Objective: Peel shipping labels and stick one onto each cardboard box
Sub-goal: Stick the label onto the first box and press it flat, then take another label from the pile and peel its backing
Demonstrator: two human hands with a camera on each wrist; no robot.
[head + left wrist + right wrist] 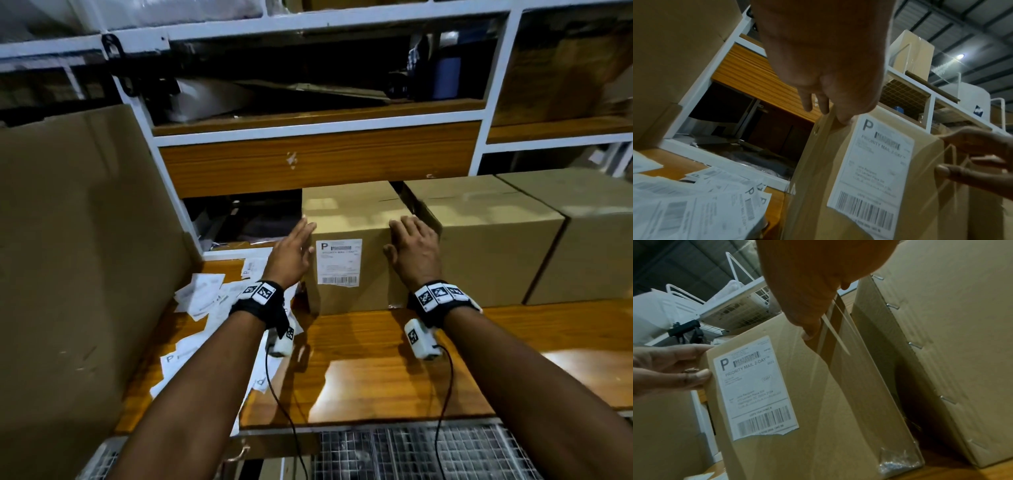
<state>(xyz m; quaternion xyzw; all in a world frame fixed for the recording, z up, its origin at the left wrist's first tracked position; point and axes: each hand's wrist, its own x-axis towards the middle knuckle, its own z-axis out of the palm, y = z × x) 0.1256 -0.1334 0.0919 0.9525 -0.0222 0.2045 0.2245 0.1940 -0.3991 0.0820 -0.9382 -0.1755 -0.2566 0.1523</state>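
both hands (pixel 352 255) spread flat against the labelled box (pixel 356 298) — only the right wrist view shows the label (pixel 756 386) torn.

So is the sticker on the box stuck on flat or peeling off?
Mostly flat: the shipping label lies smooth on the cardboard box front. Only its torn bottom edge looks ragged.

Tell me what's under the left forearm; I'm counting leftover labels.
Loose white label sheets lie scattered on the wooden shelf there. The left forearm covers part of the pile, so a full count isn't possible.
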